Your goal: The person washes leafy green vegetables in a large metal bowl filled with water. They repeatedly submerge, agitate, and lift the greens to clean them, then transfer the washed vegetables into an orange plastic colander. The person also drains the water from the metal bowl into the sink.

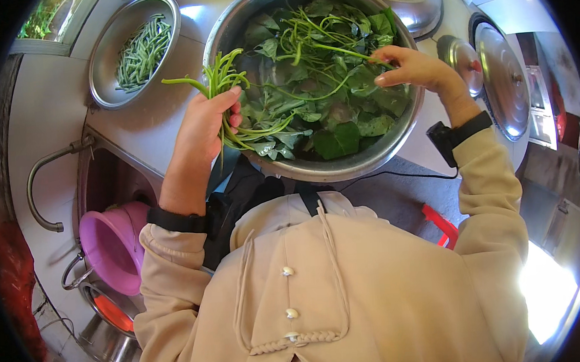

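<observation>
A large metal basin (334,171) holds leafy greens (337,140) on long stems, lying in water. My left hand (208,114) is closed around a bunch of green stems (223,74) at the basin's left rim; their leaves hang down to the right over the basin. Above the basin's right side, my right hand (404,67) pinches the end of one long green stem (344,52) between thumb and fingers. That stem reaches left across the heap of greens.
Cut green beans (145,53) lie in a metal bowl (96,78) at the upper left. A sink (115,178) with a curved faucet (36,182) and a pink bucket (109,249) are at the left. Metal lids (503,76) stand at the right. A black cable runs beneath the basin.
</observation>
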The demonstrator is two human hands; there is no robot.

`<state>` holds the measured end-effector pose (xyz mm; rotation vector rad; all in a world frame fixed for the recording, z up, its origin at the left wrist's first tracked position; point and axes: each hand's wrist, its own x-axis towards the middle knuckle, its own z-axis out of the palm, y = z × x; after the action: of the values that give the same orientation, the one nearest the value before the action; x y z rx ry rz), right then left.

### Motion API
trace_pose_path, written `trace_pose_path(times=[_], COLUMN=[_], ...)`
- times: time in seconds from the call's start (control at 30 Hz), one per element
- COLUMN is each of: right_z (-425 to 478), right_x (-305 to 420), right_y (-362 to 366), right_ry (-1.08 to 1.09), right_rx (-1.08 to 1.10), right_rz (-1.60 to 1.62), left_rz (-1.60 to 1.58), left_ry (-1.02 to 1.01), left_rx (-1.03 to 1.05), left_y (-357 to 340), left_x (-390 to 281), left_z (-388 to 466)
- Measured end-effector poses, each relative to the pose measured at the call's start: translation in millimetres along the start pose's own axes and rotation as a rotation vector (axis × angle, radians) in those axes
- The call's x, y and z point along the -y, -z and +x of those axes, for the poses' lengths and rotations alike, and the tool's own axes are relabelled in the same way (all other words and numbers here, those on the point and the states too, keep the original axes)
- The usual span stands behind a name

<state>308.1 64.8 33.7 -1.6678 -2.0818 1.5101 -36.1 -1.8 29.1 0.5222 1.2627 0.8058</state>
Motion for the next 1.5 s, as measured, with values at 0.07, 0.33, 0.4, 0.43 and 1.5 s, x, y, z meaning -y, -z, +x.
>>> trace_pose_path(times=[0.07,0.33,0.4,0.43,1.5], right_z=[-2,19,33,41,48], right_x=[8,42,59,61,76], right_y=[8,-39,-60,-71,-72], right_ry=[-0.173,0.102,0.13,0.124,0.084], right_rx=[0.068,-0.151,-0.169,-0.161,-0.141], right_rz=[0.101,0.395,0.367,0.272,-0.082], left_rz=[0.0,-0.02,-0.042,-0.053,-0.379], left_ry=[-0.026,0.003,0.029,0.045,0.037], left_rx=[0.007,0.039,0.006,-0.003,-0.014], left_y=[-2,-12,-11,-12,-28], left_x=[0,0,2,2,8], left_z=[3,10,12,13,13])
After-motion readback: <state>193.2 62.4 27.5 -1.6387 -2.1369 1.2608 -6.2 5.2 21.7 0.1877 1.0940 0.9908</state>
